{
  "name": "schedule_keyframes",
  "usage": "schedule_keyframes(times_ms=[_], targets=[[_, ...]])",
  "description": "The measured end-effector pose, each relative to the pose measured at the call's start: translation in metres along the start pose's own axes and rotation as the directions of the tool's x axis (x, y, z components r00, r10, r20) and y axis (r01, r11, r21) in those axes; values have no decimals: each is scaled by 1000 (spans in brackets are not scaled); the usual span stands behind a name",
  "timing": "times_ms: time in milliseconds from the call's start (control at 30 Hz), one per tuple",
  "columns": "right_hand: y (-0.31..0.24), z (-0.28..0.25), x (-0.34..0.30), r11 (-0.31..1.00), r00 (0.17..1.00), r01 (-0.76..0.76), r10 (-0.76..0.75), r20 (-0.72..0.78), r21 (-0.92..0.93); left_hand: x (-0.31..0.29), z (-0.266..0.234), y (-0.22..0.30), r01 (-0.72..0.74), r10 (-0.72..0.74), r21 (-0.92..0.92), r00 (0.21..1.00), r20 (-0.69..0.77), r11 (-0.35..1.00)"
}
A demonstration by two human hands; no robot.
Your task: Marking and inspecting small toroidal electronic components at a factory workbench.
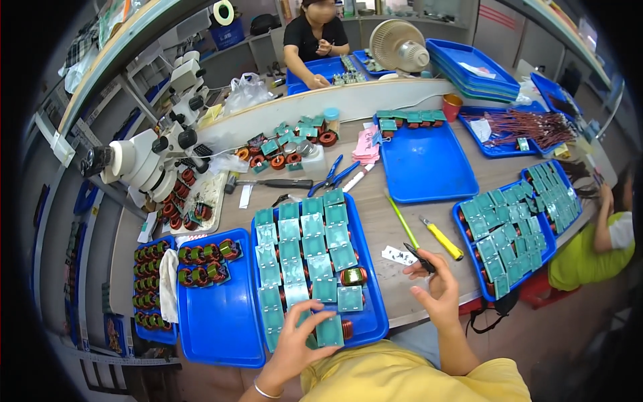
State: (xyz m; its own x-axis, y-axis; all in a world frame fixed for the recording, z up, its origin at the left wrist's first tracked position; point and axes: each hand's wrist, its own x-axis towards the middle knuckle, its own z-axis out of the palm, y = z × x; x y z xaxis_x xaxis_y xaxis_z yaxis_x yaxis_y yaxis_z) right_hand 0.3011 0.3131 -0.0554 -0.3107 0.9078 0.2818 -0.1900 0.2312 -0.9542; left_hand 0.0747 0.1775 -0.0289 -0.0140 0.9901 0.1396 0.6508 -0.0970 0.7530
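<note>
In front of me stands a blue tray [375,315] with rows of copper coils mounted on green circuit boards [293,269], mostly board side up. One coil [353,276] among them lies with its yellow-green wrapping upward. At the tray's near edge my left hand [298,342] grips a green-board coil [329,331] between thumb and fingers. To the right of the tray, my right hand [439,291] is raised and closed around a slim black pointed tool [416,257], whose exact kind I cannot make out.
Left are trays of coils [201,315] and a microscope [134,161]. A yellow cutter [442,238], green stick [402,218], blue pliers [333,177] and hammer [278,183] lie about. Another coil tray [485,291] sits right. A person [318,33] works behind the divider; another [606,241] sits right.
</note>
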Motion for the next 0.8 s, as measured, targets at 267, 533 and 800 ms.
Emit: schedule_keyframes(times_ms=[267, 533, 800], targets=[[-37, 11, -2, 900, 897, 400, -345, 275, -175, 45, 22, 42, 70, -219, -909, 975, -24, 410], [-32, 15, -10, 829, 847, 493, -388, 363, -265, 52, 27, 39, 133, -58, -872, 991, 121, 471], [-23, 14, -8, 916, 912, 378, -343, 226, -132, 49, 24, 52, 83, -38, -882, 997, 74, 465]])
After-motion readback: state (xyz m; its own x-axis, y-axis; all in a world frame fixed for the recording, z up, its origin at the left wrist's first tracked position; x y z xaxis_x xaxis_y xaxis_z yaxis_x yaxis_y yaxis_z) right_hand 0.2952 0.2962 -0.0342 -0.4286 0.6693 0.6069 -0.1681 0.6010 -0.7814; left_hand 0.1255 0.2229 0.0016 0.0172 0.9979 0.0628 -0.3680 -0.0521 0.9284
